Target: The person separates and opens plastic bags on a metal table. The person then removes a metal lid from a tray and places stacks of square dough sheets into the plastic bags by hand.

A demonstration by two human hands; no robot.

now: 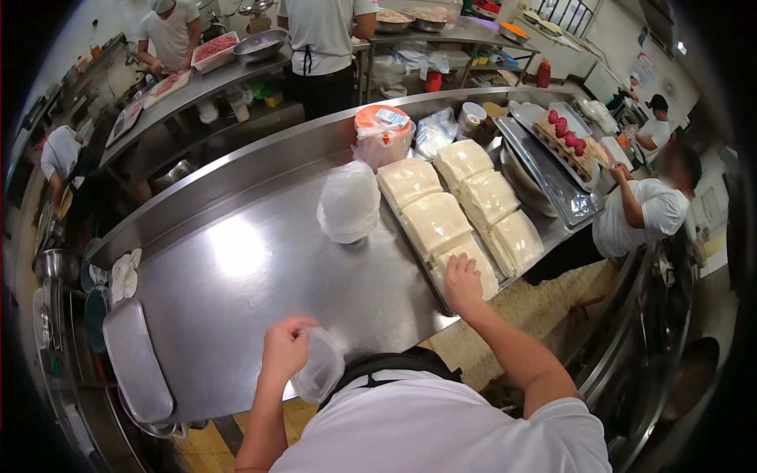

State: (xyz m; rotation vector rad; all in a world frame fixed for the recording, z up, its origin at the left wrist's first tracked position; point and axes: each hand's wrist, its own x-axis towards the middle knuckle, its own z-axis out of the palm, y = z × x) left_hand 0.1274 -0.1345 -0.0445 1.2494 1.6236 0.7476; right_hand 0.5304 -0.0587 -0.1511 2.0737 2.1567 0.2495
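Note:
My left hand (285,347) is closed on a clear plastic bag (323,366), which hangs beside it at the near edge of the steel table. My right hand (464,280) lies on the nearest left stack of pale square sheets (481,268), fingers stretched over its top. Several such stacks, glossy and dough-like, fill a metal tray (443,303) in two rows. Left of the tray stands a rounded white bundle in thin plastic (348,202); what is inside cannot be made out.
An orange-lidded tub (383,126) stands behind the stacks, beside a plastic packet (436,132). Dark trays (544,165) rest at the right, near a co-worker (643,213). At the left end lie an upturned metal tray (138,361) and a white cloth (125,276). Other people work beyond.

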